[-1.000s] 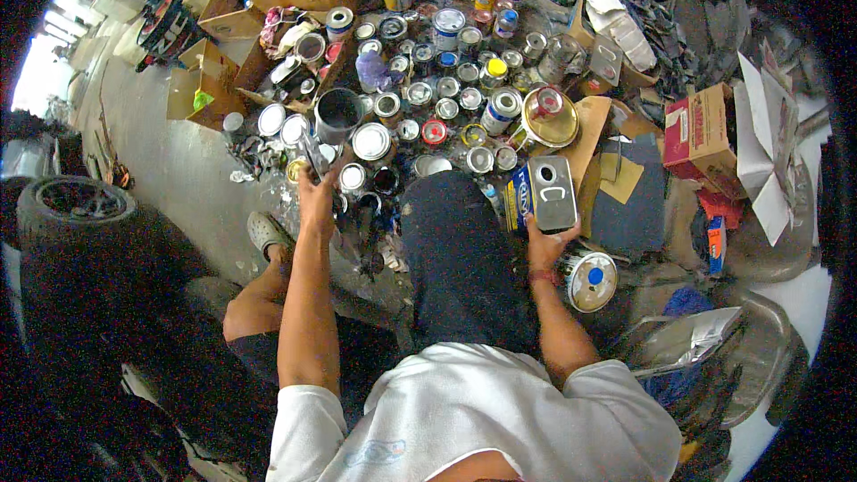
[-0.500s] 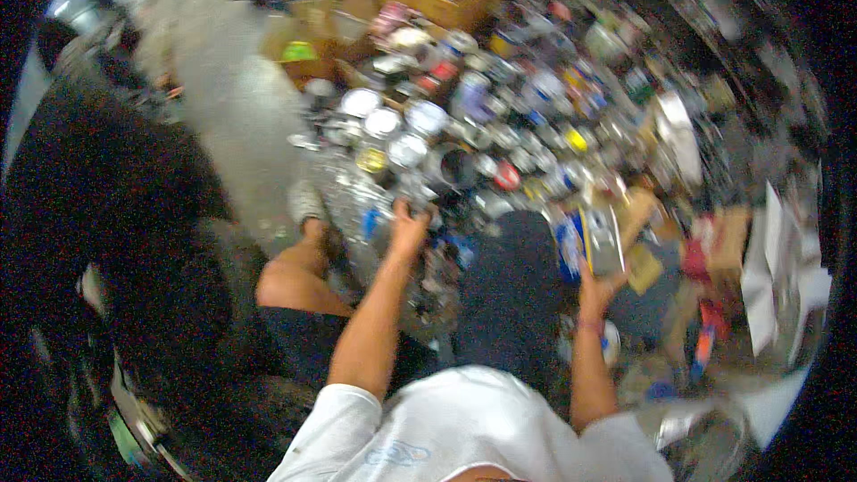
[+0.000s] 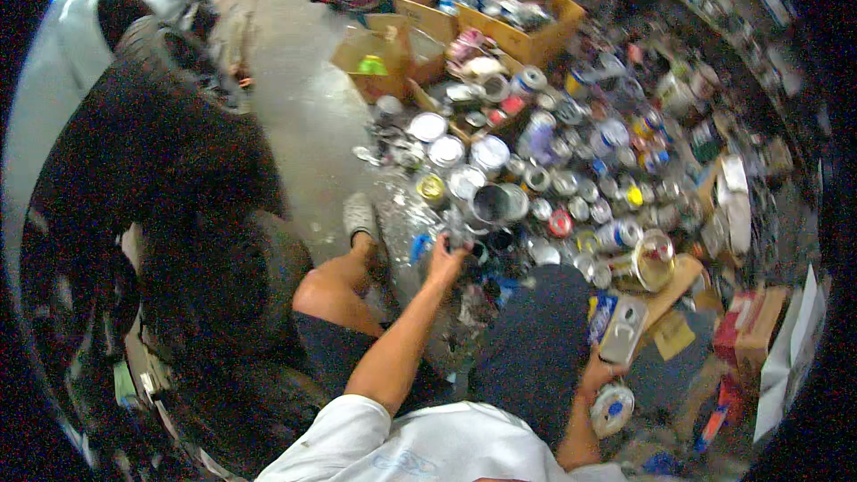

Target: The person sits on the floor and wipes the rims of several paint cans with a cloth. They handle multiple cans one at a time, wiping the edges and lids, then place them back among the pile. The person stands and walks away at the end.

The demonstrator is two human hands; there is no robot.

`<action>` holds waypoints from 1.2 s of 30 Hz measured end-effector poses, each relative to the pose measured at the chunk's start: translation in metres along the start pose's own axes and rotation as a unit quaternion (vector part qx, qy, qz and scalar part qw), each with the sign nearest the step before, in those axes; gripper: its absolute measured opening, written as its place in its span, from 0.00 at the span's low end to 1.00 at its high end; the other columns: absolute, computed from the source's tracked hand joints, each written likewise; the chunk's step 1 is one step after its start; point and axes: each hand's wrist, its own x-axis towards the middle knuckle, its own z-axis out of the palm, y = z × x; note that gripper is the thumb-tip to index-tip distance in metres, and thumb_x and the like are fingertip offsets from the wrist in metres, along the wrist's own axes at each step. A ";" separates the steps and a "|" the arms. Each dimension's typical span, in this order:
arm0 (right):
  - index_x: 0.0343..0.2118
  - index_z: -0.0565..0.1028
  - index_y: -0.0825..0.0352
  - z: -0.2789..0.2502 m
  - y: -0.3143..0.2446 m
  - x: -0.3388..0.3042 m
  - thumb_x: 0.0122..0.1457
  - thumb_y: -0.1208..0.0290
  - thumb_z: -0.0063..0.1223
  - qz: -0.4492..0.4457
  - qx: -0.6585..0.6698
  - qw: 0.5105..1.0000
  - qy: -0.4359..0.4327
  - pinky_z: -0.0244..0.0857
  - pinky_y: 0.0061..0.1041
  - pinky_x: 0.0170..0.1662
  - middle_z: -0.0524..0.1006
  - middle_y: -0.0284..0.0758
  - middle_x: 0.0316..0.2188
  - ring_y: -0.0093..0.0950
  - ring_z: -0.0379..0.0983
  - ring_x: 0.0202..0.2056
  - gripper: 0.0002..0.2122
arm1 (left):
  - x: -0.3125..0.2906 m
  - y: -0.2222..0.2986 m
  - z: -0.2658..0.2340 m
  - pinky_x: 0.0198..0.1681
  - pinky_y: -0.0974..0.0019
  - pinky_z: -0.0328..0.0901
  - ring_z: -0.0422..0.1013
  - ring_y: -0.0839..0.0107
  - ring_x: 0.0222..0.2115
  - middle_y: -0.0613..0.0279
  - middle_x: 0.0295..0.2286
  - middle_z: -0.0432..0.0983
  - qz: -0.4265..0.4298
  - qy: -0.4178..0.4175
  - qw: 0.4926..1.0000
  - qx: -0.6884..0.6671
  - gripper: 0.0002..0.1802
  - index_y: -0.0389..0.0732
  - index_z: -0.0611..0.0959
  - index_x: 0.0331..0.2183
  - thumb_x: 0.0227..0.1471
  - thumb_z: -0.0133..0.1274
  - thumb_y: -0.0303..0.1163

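Presently, two bare hands are showing. The right hand is closing around the near end of one rectangular metal can, which is tilting just to the right of one dark-clad knee. The left hand is curling its fingers low among the cans; blur is hiding its grip, so whether it is holding anything cannot be told. Nearest it, one large dark open can is standing just beyond the fingertips. Four round white lids are showing past it, and one gold-lidded can is sitting left of them. One red-ringed can and one yellow-topped can are standing farther right, among small cans too blurred for counting. One round can with a blue-centred top is resting beside the right wrist. One red-and-tan carton is lying at far right.
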 end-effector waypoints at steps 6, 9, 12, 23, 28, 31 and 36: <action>0.69 0.54 0.70 -0.024 -0.095 0.048 0.49 0.71 0.75 -0.126 0.009 0.991 0.050 0.45 0.45 0.72 0.57 0.49 0.68 0.46 0.53 0.69 0.47 | -0.022 0.025 0.011 0.42 0.65 0.66 0.70 0.69 0.41 0.57 0.49 0.75 0.011 -0.005 0.998 -0.056 0.40 0.42 0.70 0.61 0.52 0.68 0.44; 0.65 0.62 0.69 0.010 -0.146 0.120 0.51 0.73 0.73 -0.205 -0.023 0.977 -0.059 0.56 0.40 0.67 0.68 0.51 0.63 0.46 0.63 0.65 0.39 | -0.033 0.048 0.021 0.44 0.66 0.65 0.70 0.72 0.40 0.64 0.45 0.76 -0.017 -0.056 0.998 -0.033 0.30 0.44 0.73 0.55 0.56 0.65 0.40; 0.66 0.63 0.67 0.085 -0.164 0.195 0.53 0.67 0.70 -0.293 -0.170 0.919 -0.201 0.50 0.48 0.70 0.65 0.51 0.65 0.51 0.63 0.65 0.38 | -0.032 0.055 0.029 0.48 0.66 0.64 0.69 0.71 0.43 0.63 0.47 0.75 -0.018 -0.067 0.998 0.003 0.31 0.42 0.73 0.56 0.56 0.66 0.41; 0.57 0.67 0.60 0.197 -0.129 0.268 0.40 0.62 0.75 -0.302 -0.450 0.770 -0.336 0.58 0.51 0.63 0.76 0.45 0.50 0.46 0.75 0.51 0.38 | -0.022 0.040 0.033 0.49 0.66 0.65 0.69 0.69 0.47 0.63 0.48 0.74 -0.005 -0.092 0.995 -0.049 0.36 0.42 0.70 0.59 0.55 0.67 0.40; 0.56 0.66 0.67 0.153 -0.170 0.261 0.37 0.61 0.75 -0.307 -0.321 0.864 -0.238 0.67 0.49 0.55 0.78 0.49 0.48 0.50 0.75 0.50 0.41 | -0.025 0.053 0.039 0.44 0.68 0.64 0.69 0.74 0.41 0.66 0.43 0.75 0.030 -0.067 0.997 -0.014 0.31 0.43 0.71 0.55 0.55 0.67 0.39; 0.57 0.65 0.68 0.114 -0.209 0.257 0.38 0.60 0.78 -0.286 -0.238 0.906 -0.201 0.69 0.47 0.54 0.77 0.50 0.50 0.50 0.75 0.50 0.42 | -0.025 0.053 0.043 0.38 0.69 0.61 0.67 0.76 0.37 0.69 0.39 0.75 0.043 -0.074 0.994 -0.063 0.27 0.44 0.74 0.52 0.56 0.66 0.40; 0.58 0.67 0.66 0.082 -0.261 0.240 0.42 0.63 0.81 -0.237 0.084 0.962 -0.105 0.70 0.38 0.56 0.76 0.43 0.51 0.39 0.76 0.50 0.41 | -0.024 0.051 0.045 0.38 0.68 0.63 0.68 0.75 0.36 0.69 0.37 0.75 0.056 -0.097 0.990 -0.083 0.28 0.44 0.74 0.52 0.55 0.67 0.40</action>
